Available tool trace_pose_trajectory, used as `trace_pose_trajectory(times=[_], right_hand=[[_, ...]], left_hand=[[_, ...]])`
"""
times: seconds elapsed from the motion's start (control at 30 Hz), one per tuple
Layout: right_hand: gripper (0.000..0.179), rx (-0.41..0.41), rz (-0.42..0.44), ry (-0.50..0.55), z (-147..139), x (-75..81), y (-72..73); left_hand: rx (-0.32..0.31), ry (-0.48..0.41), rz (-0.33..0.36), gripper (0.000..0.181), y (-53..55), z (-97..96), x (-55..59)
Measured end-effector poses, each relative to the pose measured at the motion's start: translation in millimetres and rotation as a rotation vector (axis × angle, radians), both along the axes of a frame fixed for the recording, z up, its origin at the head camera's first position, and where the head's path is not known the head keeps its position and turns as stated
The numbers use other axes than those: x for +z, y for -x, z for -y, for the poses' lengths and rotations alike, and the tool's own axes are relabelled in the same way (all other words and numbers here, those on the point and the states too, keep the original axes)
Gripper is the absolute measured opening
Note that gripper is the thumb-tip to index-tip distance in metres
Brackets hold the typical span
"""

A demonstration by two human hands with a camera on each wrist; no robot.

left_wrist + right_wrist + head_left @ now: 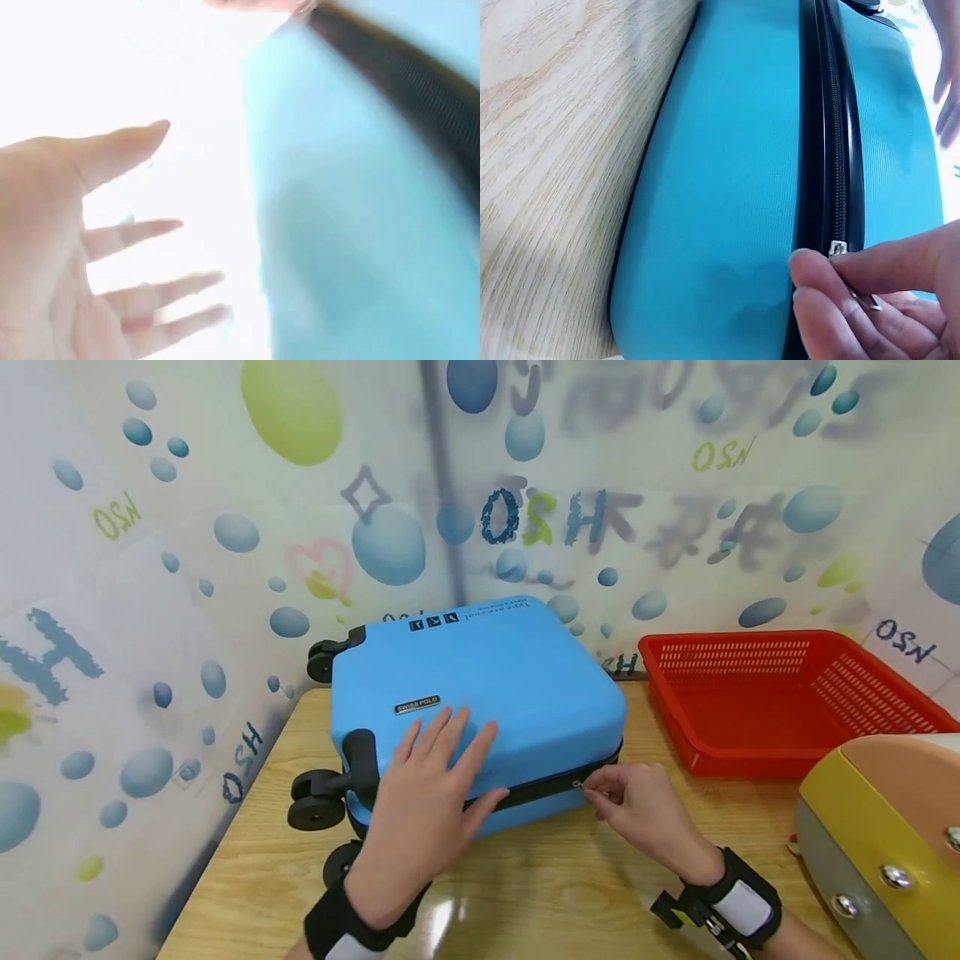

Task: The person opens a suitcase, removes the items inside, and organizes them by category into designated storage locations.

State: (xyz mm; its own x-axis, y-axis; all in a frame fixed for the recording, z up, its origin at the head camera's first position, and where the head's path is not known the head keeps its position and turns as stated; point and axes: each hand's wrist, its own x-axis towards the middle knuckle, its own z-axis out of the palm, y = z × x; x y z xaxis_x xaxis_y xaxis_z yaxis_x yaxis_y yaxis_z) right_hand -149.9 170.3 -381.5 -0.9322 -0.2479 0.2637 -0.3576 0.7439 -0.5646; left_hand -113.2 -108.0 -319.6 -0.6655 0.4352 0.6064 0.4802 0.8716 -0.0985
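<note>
1. Suitcase [495,668] lay on worktop [555,893]; right hand [645,810] pinched its zipper pull [838,247], partly hidden.
2. Left hand [427,793], fingers spread, obscured suitcase's near side; contact unclear.
3. Right of suitcase stood red basket [735,762], cut-off yellow object [873,827].

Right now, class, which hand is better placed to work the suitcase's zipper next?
Probably the right hand: its fingers pinch the metal zipper pull; the left hand, fingers spread, holds nothing.
</note>
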Motion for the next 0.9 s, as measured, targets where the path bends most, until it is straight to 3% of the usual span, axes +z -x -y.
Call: trace_pose_trajectory(times=[0.13,0.2,0.27,0.33,0.47,0.57,0.73,0.9], right_hand=[[0.005,-0.001,0.02,-0.005,-3,-2.4,1.0],[0.005,0.003,0.028,-0.001,-4,-3.2,1.3],[0.005,0.009,0.022,0.004,-4,-4.1,1.5],[0.005,0.014,0.011,0.007,-4,-4.2,1.8],[0.005,0.015,-0.022,0.006,-4,-4.4,2.7],[0.006,0.011,-0.035,0.003,-4,-5.6,3.5],[0.005,0.0,-0.044,0.008,-5,-10.2,5.3],[0.004,0.015,-0.06,0.009,-4,-13.6,6.8]], left_hand=[[-0.182,-0.093,0.034,0.05,-23.5,48.1,25.4],[-0.256,-0.191,0.079,0.04,-32.8,77.1,33.9],[-0.285,-0.285,0.109,0.033,-37.5,107.6,38.9],[-0.26,-0.366,0.126,0.032,-35.0,138.8,40.1],[-0.148,-0.466,0.079,0.046,-4.7,188.4,29.9],[-0.105,-0.438,0.122,0.071,28.5,203.4,14.9],[-0.168,-0.267,0.315,0.108,76.4,192.9,-9.4],[-0.209,-0.151,0.337,0.119,95.7,172.2,-17.7]])
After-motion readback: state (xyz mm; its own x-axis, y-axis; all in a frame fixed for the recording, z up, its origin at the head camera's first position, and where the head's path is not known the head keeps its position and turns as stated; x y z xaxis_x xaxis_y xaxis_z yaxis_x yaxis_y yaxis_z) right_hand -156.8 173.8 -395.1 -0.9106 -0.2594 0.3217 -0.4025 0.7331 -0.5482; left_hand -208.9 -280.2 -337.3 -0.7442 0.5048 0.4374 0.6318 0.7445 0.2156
